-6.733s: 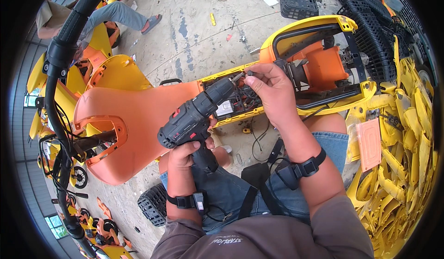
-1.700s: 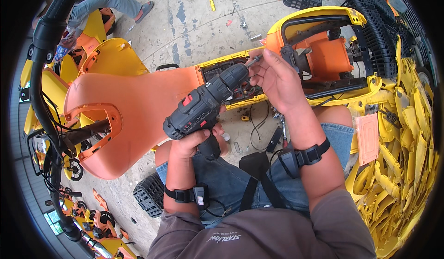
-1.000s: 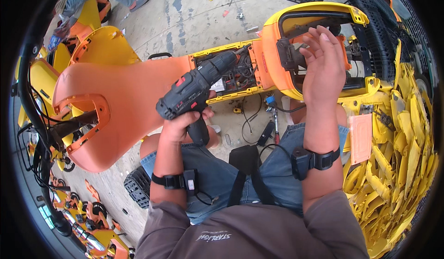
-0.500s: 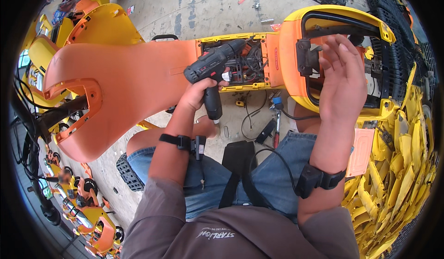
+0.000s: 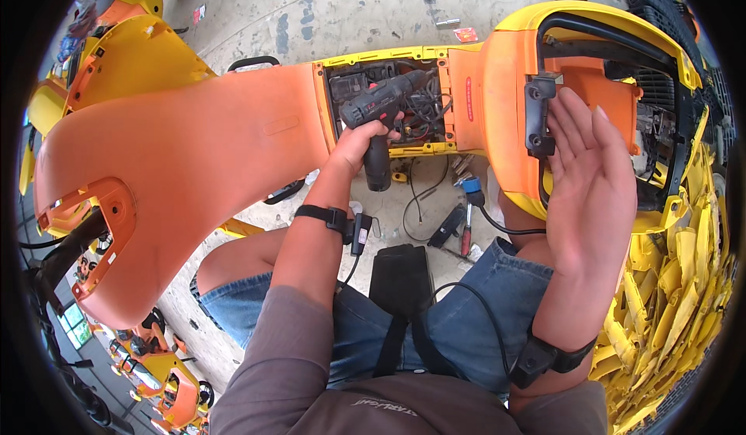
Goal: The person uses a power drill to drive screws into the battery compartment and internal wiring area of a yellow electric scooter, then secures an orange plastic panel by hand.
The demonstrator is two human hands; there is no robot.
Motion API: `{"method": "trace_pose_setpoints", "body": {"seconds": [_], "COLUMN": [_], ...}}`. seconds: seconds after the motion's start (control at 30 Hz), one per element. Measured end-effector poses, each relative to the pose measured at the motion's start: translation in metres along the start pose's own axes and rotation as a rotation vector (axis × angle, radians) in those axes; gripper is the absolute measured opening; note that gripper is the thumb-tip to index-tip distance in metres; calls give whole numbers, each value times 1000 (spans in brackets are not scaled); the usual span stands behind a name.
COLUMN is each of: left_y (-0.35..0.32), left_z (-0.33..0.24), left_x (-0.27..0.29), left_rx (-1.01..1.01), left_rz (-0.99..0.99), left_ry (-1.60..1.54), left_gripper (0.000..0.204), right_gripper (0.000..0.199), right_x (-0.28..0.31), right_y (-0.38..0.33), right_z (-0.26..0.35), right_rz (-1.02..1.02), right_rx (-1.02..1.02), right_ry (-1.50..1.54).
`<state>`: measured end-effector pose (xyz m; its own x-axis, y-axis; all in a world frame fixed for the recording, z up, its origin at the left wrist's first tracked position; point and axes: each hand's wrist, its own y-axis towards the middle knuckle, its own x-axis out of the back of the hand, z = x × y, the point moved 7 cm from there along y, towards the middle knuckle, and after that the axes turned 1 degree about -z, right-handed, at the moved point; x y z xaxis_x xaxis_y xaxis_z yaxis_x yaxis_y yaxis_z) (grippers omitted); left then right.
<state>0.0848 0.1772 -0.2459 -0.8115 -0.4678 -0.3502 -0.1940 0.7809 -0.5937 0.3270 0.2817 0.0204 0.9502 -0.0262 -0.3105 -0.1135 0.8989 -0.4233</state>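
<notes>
My left hand is wrapped round the grip of a black cordless drill, its nose pointing right. The drill hovers over an open compartment full of dark cables, in the middle of a long orange and yellow scooter body. My right hand is open, palm up, with fingers stretched out. Its fingertips are beside a black bracket on the inner edge of the body's yellow-rimmed right end; I cannot tell whether they touch it. Inside that end shows an orange panel.
On the floor before me lie a blue-headed tool with a red handle, a black tool and a thin cable. Yellow panels are heaped at the right. More orange and yellow scooter parts stand at the left.
The drill has moved slightly right over the compartment, still in my left hand. My right hand has come lower and turned its palm up more. The view has shifted.
</notes>
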Motion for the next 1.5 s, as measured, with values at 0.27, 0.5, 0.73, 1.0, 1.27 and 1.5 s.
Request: {"method": "trace_pose_setpoints", "body": {"seconds": [0.27,0.5,0.73,1.0,1.27,1.5], "left_y": [15,22,24,18,27,55], "left_z": [0,1,4,-12,-48,-80], "left_x": [1,-4,-5,-19,-31,-43], "left_rx": [-29,-28,4,-13,-116,-24], "left_rz": [9,26,-4,-63,-42,-66], "left_ry": [-20,-16,6,94,362,677], "left_gripper": [49,51,51,40,30,31], "right_gripper": [53,51,52,52,51,55], "right_x": [-3,-2,-3,-5,-2,-3], "right_y": [0,1,0,-3,1,2], "right_z": [-4,-6,-6,-4,-6,-3], "right_rz": [9,24,57,61,50,75], "right_rx": [5,18,26,12,-16,-26], "right_ry": [-53,-70,-57,-84,-71,-88]}}
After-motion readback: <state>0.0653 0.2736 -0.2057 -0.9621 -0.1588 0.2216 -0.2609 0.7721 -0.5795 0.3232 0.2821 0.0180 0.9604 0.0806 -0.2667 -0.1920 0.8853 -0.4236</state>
